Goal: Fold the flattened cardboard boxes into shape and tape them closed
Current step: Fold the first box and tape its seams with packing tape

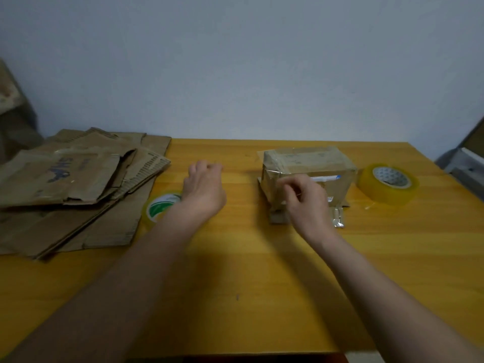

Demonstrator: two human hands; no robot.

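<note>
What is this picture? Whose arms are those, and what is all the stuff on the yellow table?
The picture comes from a camera worn on a person's head, so you see their own two arms reaching forward. On the wooden table sits a small folded box with shiny tape on it. The right hand is at the front of that box, fingers curled as if pinching tape, though it is too blurry to be sure. The left hand hovers over the table, holding nothing I can see. To the left lies a pile of flattened cardboard boxes. There are two tape rolls: one right of the box, one partly hidden under the left arm.
</note>
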